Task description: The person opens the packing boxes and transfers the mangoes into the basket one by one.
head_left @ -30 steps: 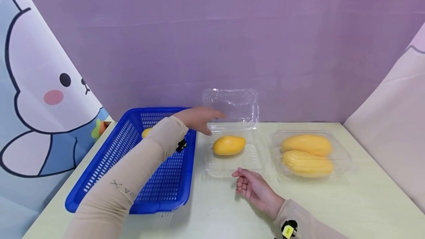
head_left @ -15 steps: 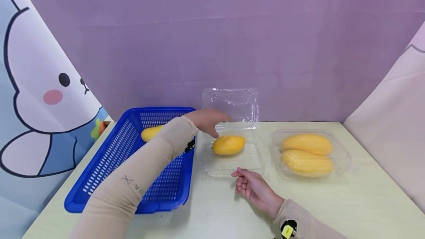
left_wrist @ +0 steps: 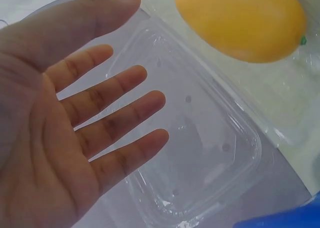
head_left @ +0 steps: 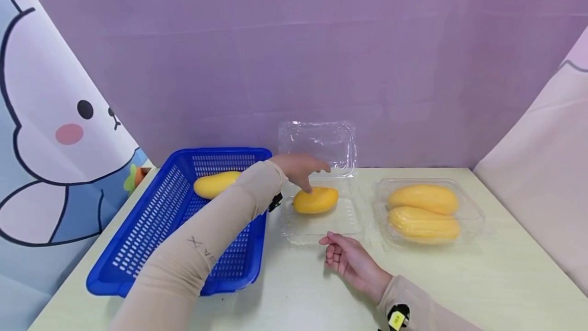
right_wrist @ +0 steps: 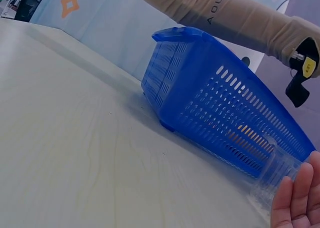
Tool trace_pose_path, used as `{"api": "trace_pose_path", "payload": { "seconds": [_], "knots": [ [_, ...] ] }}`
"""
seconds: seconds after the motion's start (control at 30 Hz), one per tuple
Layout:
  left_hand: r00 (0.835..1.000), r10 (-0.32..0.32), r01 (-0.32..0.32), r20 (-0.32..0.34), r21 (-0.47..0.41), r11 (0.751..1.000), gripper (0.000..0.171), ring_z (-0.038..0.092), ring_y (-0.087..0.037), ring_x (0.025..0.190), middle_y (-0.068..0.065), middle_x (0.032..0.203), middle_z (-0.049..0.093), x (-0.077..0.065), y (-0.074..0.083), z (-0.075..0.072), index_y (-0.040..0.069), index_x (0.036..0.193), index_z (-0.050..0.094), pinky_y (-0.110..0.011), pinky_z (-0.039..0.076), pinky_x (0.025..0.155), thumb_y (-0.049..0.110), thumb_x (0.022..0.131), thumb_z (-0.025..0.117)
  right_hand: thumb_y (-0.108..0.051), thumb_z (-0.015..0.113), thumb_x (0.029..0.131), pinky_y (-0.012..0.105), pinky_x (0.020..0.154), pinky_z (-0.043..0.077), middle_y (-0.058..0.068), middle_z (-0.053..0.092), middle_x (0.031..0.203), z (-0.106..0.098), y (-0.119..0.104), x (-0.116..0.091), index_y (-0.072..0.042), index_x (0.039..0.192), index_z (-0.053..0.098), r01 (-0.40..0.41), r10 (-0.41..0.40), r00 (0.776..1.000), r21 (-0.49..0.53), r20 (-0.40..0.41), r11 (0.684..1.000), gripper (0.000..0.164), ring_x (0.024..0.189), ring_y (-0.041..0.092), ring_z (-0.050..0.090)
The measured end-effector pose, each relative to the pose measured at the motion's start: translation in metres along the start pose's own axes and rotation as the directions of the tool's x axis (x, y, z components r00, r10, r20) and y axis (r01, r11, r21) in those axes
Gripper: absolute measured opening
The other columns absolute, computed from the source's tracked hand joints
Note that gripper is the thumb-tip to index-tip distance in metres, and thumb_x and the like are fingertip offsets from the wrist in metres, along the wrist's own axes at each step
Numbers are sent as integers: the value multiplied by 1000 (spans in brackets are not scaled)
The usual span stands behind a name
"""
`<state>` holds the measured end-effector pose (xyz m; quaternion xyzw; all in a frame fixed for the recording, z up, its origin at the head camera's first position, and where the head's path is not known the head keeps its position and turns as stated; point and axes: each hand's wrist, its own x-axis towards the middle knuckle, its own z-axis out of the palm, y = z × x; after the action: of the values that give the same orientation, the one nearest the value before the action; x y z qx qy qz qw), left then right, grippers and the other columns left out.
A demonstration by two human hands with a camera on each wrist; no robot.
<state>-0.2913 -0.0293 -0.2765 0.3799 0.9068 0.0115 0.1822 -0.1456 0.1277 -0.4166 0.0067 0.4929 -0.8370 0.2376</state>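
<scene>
My left hand [head_left: 300, 168] hovers over the back of an open clear plastic clamshell box [head_left: 342, 223], its thumb close above a yellow mango [head_left: 317, 201] lying inside. In the left wrist view the left hand [left_wrist: 95, 118] has its fingers spread and holds nothing; the mango [left_wrist: 245, 22] lies beyond the thumb. The raised lid [head_left: 317, 142] leans back against the purple cloth. My right hand [head_left: 351, 264] rests near the box's front edge, its fingers loosely curled around nothing. Whether its thumb touches the edge, I cannot tell.
A blue slotted basket [head_left: 239, 269] stands on the left, with a yellow mango [head_left: 213, 184] at its back, partly covered by the left sleeve. To the right, a clear box [head_left: 475, 213] contains two yellow mangoes [head_left: 424, 198]. A purple cloth [head_left: 390, 65] hangs behind the table.
My left hand has moved rightward from near the basket's edge to over the mango in the open box. More of the basket's mango shows. My right hand has stayed still.
</scene>
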Motion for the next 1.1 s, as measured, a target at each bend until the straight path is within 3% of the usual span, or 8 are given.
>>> {"api": "trace_pose_path", "payload": {
  "seconds": [0.7, 1.1],
  "knots": [
    [996, -57, 61, 62, -77, 995, 68, 44, -20, 127, -4, 140, 48, 14, -1, 11, 23, 142, 40, -39, 37, 104, 22, 83, 73, -21, 49, 98, 18, 63, 50, -6, 59, 66, 7, 2, -2, -9, 85, 67, -7, 7, 1000, 1, -25, 1000, 25, 59, 3, 54],
    [994, -91, 98, 61, -125, 987, 66, 46, -21, 125, -5, 138, 49, 11, -1, 17, 22, 140, 42, -39, 41, 102, 22, 82, 74, -21, 49, 97, 18, 63, 50, -5, 58, 66, 7, 2, -3, -9, 84, 67, -10, 10, 999, 10, -42, 1000, 25, 59, 3, 54]
  ]
}}
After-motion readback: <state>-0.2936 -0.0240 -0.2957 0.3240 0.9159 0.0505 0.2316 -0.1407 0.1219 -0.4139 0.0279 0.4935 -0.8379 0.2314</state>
